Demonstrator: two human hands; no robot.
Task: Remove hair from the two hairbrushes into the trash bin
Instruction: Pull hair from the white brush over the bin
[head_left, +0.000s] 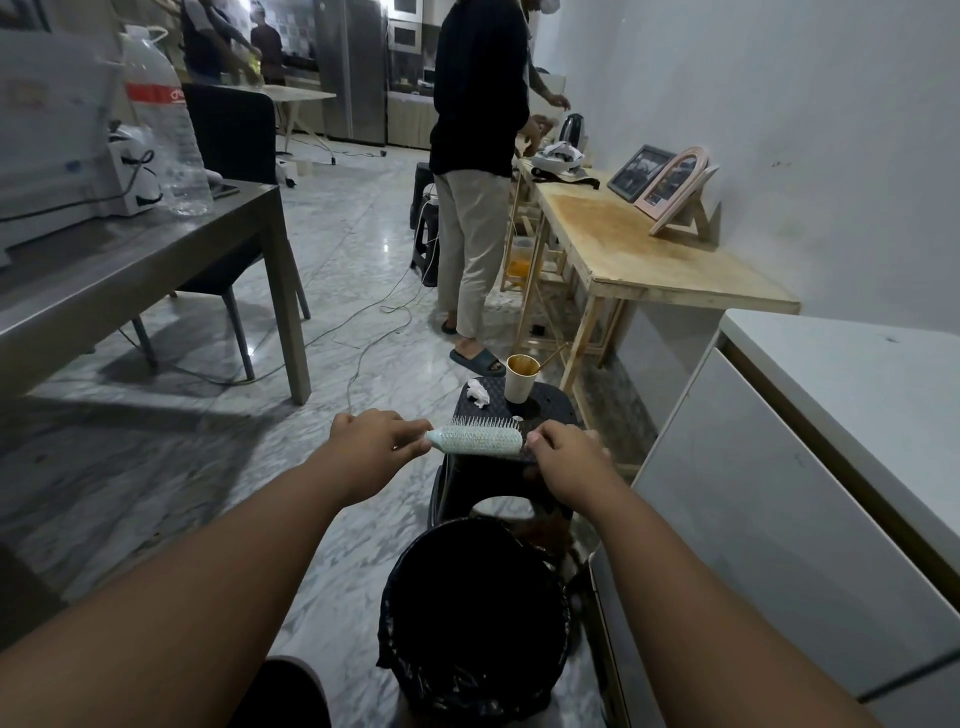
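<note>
Brush: the pale hairbrush (475, 440) is held level between both hands, bristles pointing up and away from the person, over the near edge of the black stool (545, 408).
Bin: the trash bin (400, 597), lined with a black bag, stands on the floor nearer the person than the brush. The brush is not over its mouth.
Left hand: the left hand (374, 439) reaches forward, back of the hand up, fingertips pinching the tapered end of the brush.
Right hand: the right hand (563, 449) also reaches forward, fingers curled round the other end. The handle is hidden inside it.
Arms: both forearms run out nearly straight, 1 on each side of the bin, with the brush head between the hands.
Hair: I cannot tell how much sits in the bristles; it is too small and dim.
Step in hand: I judge this as readying the brush for plucking.
Doing it well: bring the brush back over the bin first. Keep 1 hand firm on the handle, free the other to pull hair up from the base of the bristles, and let it drop straight in.
Second brush: only 1 of the 2 is in sight.
On the stool: a paper cup (519, 378) and a crumpled tissue (478, 393) sit beyond the brush, and loose hair could land there.
</note>
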